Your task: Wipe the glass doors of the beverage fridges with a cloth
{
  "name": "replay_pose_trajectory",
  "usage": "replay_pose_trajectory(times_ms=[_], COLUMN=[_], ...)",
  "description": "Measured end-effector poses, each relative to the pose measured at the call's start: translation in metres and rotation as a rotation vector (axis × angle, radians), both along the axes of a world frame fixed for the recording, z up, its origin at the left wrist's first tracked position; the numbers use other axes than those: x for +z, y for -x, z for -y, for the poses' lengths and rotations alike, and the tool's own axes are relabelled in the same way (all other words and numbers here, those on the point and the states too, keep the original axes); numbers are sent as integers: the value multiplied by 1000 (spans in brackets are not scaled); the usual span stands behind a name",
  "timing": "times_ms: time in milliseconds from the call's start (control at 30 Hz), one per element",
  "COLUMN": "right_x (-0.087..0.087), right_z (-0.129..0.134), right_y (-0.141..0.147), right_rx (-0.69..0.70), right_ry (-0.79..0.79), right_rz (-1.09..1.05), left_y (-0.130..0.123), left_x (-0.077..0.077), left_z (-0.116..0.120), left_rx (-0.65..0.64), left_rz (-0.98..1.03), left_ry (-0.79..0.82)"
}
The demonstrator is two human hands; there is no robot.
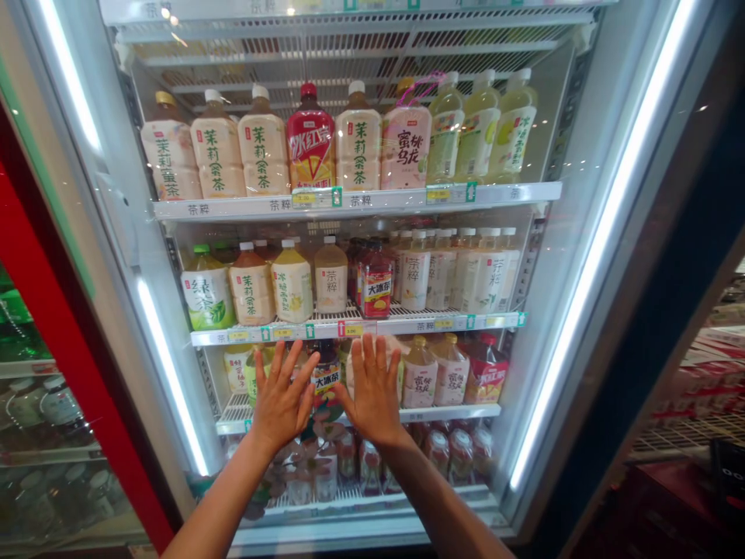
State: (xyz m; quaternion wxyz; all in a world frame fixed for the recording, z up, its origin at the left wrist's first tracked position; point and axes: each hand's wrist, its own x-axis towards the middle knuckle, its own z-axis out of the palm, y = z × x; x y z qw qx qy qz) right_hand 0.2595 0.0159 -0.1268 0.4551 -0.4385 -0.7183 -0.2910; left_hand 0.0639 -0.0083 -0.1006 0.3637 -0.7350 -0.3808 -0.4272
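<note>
Both of my hands are raised in front of a lit drinks fridge, palms forward and fingers spread. My left hand (283, 396) is empty, in front of the third shelf's left half. Beside it my right hand (374, 392) is empty too, its thumb pointing towards the left one. Between them shows a dark-labelled bottle of iced tea (327, 379), partly covered. Just above the fingertips runs the edge of the middle shelf (396, 327) with price tags. Faint reflections suggest a glass door before the bottles; whether my hands touch it I cannot tell.
Tea bottles (359, 151) line the top shelf, a red one (311, 147) among them. More bottles (378, 287) stand on the middle shelf. Bright light strips (573, 256) run down both sides. A red frame (52, 310) borders another fridge on the left; shelves with red packages (698, 380) are at right.
</note>
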Motion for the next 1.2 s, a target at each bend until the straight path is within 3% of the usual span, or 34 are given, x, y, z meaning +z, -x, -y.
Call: replay_pose_trajectory(times_ms=[67, 133, 167, 300, 367, 433, 533, 600, 667, 800, 867, 933, 1033, 1100, 1133, 1200], right_x=[-30, -30, -18, 60, 71, 48, -18, -42, -30, 51, 67, 50, -8, -30, -29, -3], right_z=[6, 7, 7, -2, -3, 0, 7, 9, 6, -6, -7, -3, 8, 11, 11, 6], right_y=[10, 21, 27, 47, 53, 56, 58, 60, 64, 74, 76, 75, 71, 70, 70, 72], right_rx=[9, 10, 9, 27, 28, 23, 38, 57, 56, 11, 2, 2, 22, 47, 55, 51], right_ry=[0, 1, 5, -35, -51, -38, -20, -12, 7, -5, -22, -16, 11, 27, 34, 39], right_rz=[61, 88, 81, 18, 0, 9, 73, 111, 113, 47, 33, 37, 72, 105, 113, 89], left_y=[17, 33, 39, 55, 59, 62, 64, 64, 65, 64, 64, 64, 66, 66, 66, 66], left_x=[0, 2, 4, 10, 10, 8, 5, 5, 5, 4, 4, 4, 3, 3, 3, 2], left_z=[5, 6, 6, 3, 3, 3, 4, 4, 2, 0, -1, -1, -1, -1, -1, -1], left_rx=[28, 54, 66, 101, 106, 110, 113, 108, 101, 90, 87, 89, 95, 93, 90, 86], left_rz=[11, 11, 12, 45, 49, 40, 32, 31, 34, 45, 43, 35, 25, 33, 39, 43], left_ry=[8, -3, -12, -37, -27, -12, 0, 1, -7, -28, -32, -35, -36, -32, -31, -29])
